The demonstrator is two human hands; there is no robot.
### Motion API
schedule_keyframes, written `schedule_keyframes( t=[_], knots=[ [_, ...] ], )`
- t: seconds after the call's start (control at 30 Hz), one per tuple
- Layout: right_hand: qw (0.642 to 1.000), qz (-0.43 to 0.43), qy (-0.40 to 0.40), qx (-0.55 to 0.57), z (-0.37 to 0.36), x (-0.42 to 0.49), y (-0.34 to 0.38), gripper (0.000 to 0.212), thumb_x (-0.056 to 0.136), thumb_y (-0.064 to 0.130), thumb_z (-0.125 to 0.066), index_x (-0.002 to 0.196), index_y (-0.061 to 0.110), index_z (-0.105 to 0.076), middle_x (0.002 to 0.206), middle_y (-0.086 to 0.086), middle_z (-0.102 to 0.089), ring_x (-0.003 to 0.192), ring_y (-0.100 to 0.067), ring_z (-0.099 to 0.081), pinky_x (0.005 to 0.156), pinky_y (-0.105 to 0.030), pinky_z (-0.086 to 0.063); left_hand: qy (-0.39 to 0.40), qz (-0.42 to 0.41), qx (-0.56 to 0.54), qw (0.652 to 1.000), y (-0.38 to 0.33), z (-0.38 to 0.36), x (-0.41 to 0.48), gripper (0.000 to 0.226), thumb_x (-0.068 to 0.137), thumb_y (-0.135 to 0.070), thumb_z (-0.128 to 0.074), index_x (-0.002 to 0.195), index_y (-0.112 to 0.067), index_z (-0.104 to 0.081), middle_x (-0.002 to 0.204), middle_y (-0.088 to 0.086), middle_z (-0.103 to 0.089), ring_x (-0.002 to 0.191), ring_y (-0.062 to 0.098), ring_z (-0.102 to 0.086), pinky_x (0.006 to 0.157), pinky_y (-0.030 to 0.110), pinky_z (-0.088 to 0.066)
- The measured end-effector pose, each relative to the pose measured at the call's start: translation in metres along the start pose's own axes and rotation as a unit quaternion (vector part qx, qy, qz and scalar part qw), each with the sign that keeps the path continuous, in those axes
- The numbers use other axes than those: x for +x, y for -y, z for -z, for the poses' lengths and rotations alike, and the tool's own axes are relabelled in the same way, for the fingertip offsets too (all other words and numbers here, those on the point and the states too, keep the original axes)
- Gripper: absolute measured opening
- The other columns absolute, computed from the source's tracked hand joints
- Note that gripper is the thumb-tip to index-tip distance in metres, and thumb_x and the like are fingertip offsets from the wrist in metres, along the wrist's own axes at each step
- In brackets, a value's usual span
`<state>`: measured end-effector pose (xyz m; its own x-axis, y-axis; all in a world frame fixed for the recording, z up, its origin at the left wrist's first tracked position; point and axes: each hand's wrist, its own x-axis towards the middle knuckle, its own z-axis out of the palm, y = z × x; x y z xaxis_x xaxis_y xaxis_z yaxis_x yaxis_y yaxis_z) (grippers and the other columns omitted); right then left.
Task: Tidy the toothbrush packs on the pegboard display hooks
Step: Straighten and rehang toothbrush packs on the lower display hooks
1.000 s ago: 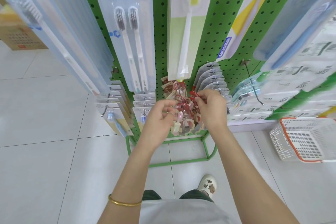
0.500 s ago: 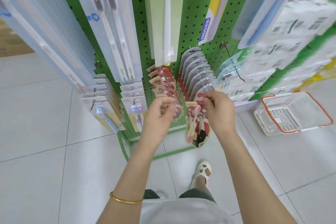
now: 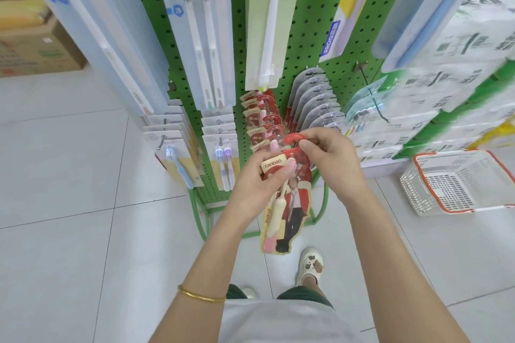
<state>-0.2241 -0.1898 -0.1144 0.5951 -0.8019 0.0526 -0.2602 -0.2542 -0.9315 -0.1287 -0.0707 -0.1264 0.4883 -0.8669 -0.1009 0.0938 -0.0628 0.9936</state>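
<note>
At the centre of the frame both hands hold one red toothbrush pack (image 3: 296,203) in front of the lower part of the green pegboard (image 3: 315,8). The left hand (image 3: 259,186) grips the pack's upper left side, fingers curled behind it and the thumb pressed on the front just below the "canban" label. The right hand (image 3: 331,159) pinches the red hook-shaped hanger (image 3: 294,137) at the pack's top between thumb and forefinger, with the other fingers curled. The pack hangs nearly upright, its lower end over the floor tiles (image 3: 69,231), and a pink and cream brush shows inside it. Its hanger lies just at the front end of a row of matching red packs (image 3: 260,120) on a peg; whether it touches that peg cannot be told. Just right of that row hangs a row of grey-topped packs (image 3: 315,97). A gold bangle (image 3: 200,294) circles the left wrist. At the right edge of the frame a white basket with an orange rim (image 3: 418,157) stands on the floor.
</note>
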Motion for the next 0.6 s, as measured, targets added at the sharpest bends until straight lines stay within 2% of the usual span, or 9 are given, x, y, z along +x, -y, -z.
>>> schedule_keyframes(
  t=[0.1,0.17,0.23,0.27,0.33,0.4,0.43,0.53,0.6],
  knots=[
    [0.998,-0.021,-0.022,0.053,-0.006,-0.002,-0.003,0.016,0.092,0.008,-0.057,0.101,0.013,-0.069,0.088,-0.006,-0.071,0.074,-0.014,-0.064,0.068,-0.028,-0.051,-0.030,0.000,-0.027,0.999,-0.002,-0.002,-0.004,0.016,0.092,-0.013,-0.060,0.103,-0.014,-0.049,0.063,-0.010,-0.069,0.059,0.003,-0.064,0.059,0.018,-0.052],
    [0.997,-0.028,-0.034,0.064,-0.007,-0.008,-0.006,0.014,0.093,0.012,-0.057,0.097,0.021,-0.067,0.087,0.003,-0.069,0.074,-0.007,-0.062,0.072,-0.026,-0.049,-0.079,-0.005,-0.032,0.996,-0.002,-0.001,-0.004,0.019,0.093,-0.018,-0.058,0.106,-0.011,-0.047,0.069,-0.005,-0.069,0.059,0.006,-0.064,0.056,0.019,-0.051],
    [0.998,-0.042,-0.011,0.039,-0.008,-0.015,-0.013,0.015,0.095,0.018,-0.054,0.090,0.026,-0.066,0.081,0.013,-0.065,0.073,-0.003,-0.058,0.073,-0.027,-0.047,-0.116,-0.012,-0.041,0.992,-0.006,0.001,-0.005,0.017,0.095,-0.020,-0.056,0.106,-0.011,-0.046,0.073,-0.001,-0.069,0.060,0.007,-0.064,0.056,0.021,-0.050],
    [0.998,-0.056,0.012,0.031,-0.009,-0.019,-0.016,0.018,0.097,0.022,-0.053,0.086,0.024,-0.067,0.075,0.014,-0.062,0.070,-0.002,-0.055,0.070,-0.026,-0.044,-0.130,-0.014,-0.055,0.990,-0.008,0.000,-0.004,0.013,0.096,-0.018,-0.053,0.104,-0.011,-0.046,0.067,-0.003,-0.068,0.057,0.004,-0.062,0.055,0.018,-0.049],
    [0.995,-0.072,0.051,0.035,-0.013,-0.029,-0.020,0.029,0.097,0.030,-0.052,0.078,0.009,-0.064,0.065,0.001,-0.055,0.064,-0.008,-0.049,0.064,-0.029,-0.037,-0.154,-0.020,-0.070,0.985,-0.012,-0.002,-0.004,0.005,0.098,-0.015,-0.049,0.098,-0.012,-0.045,0.057,-0.012,-0.065,0.051,-0.006,-0.059,0.050,0.008,-0.043],
    [0.993,-0.069,0.062,0.072,-0.020,-0.038,-0.020,0.041,0.094,0.032,-0.054,0.086,-0.008,-0.057,0.071,-0.025,-0.051,0.067,-0.021,-0.049,0.061,-0.034,-0.036,-0.180,-0.022,-0.079,0.980,-0.016,-0.005,-0.004,0.009,0.097,-0.017,-0.050,0.101,-0.010,-0.046,0.064,-0.008,-0.063,0.051,-0.008,-0.058,0.049,0.006,-0.041],
    [0.990,-0.072,0.053,0.107,-0.024,-0.042,-0.018,0.040,0.093,0.030,-0.055,0.089,-0.009,-0.055,0.073,-0.028,-0.052,0.067,-0.026,-0.050,0.059,-0.035,-0.037,-0.187,-0.022,-0.076,0.979,-0.013,-0.006,-0.003,0.012,0.097,-0.019,-0.051,0.103,-0.009,-0.046,0.071,-0.006,-0.061,0.052,-0.006,-0.058,0.050,0.008,-0.043],
    [0.976,-0.106,-0.008,0.189,-0.031,-0.046,-0.015,0.022,0.085,0.031,-0.058,0.080,0.012,-0.065,0.080,-0.016,-0.056,0.075,-0.025,-0.051,0.070,-0.038,-0.040,-0.175,-0.031,-0.022,0.984,-0.004,-0.010,-0.001,0.028,0.097,-0.023,-0.051,0.120,-0.008,-0.043,0.091,-0.005,-0.061,0.070,-0.004,-0.061,0.064,0.011,-0.046],
    [0.963,-0.123,-0.029,0.240,-0.031,-0.048,-0.010,0.015,0.083,0.030,-0.059,0.074,0.022,-0.068,0.081,-0.014,-0.056,0.078,-0.025,-0.049,0.075,-0.039,-0.039,-0.153,-0.042,0.058,0.986,0.003,-0.012,-0.003,0.053,0.096,-0.024,-0.053,0.142,-0.017,-0.028,0.125,-0.011,-0.051,0.106,-0.005,-0.054,0.089,0.008,-0.041]
  ],
)
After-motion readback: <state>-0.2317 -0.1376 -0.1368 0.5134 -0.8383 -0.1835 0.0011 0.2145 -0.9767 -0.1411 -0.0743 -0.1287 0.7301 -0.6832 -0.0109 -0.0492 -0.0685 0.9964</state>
